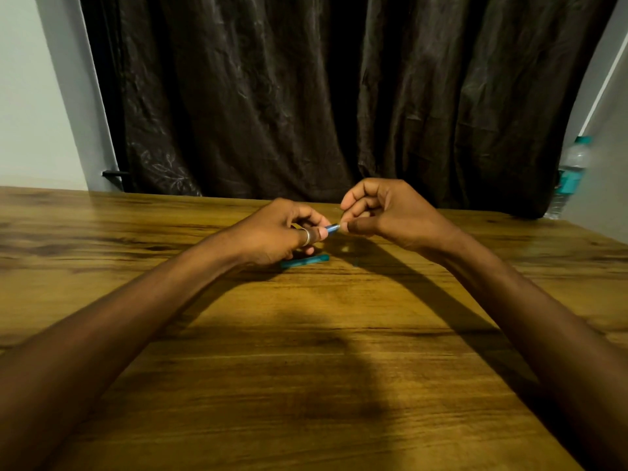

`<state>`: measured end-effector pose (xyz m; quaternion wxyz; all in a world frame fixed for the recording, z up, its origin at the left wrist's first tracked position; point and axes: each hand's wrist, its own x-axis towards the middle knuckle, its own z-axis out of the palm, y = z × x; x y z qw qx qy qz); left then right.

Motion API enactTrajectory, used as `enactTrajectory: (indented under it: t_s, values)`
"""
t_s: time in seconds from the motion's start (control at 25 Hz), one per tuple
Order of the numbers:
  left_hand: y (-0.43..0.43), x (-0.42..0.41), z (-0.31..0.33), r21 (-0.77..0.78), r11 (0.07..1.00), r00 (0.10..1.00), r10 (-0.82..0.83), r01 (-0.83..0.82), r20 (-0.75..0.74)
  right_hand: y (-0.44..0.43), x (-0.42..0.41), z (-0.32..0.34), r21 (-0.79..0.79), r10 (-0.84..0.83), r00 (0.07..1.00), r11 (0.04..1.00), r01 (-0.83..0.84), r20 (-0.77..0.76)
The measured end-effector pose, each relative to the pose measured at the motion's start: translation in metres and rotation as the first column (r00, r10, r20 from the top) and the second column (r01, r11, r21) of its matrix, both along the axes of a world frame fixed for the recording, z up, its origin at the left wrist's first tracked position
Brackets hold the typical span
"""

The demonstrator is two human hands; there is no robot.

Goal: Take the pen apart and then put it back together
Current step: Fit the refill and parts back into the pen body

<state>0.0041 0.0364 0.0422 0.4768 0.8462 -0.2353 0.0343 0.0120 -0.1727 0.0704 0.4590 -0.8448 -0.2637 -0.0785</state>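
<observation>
Above the middle of the wooden table (306, 334) I hold a blue pen body (332, 228) between both hands. My left hand (272, 232), with a ring on its thumb, is closed around most of the pen, so only a short blue end shows. My right hand (380, 212) pinches that exposed tip with thumb and fingertips. A teal pen cap (304, 261) lies flat on the table just below my left hand.
A dark curtain (323, 96) hangs behind the table's far edge. A plastic water bottle (571, 175) with a teal label stands at the far right. Pale walls flank the curtain.
</observation>
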Motion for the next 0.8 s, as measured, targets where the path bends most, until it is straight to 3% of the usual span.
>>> enactTrajectory:
  t_s: [0.64,0.72,0.8]
  values:
    - [-0.003,-0.004,0.003,-0.008,1.000,1.000,0.014,-0.014,0.002,-0.006,0.007,-0.002,-0.022,0.011,1.000,1.000,-0.011,-0.018]
    - [-0.002,-0.003,0.004,0.033,0.998,0.999,0.045,-0.045,0.004,-0.010,0.011,-0.001,-0.069,-0.025,0.999,0.997,0.026,0.021]
    - [0.001,-0.001,0.003,0.087,0.992,0.995,0.096,-0.095,-0.010,-0.014,0.015,-0.003,-0.230,-0.054,0.995,0.971,0.072,0.083]
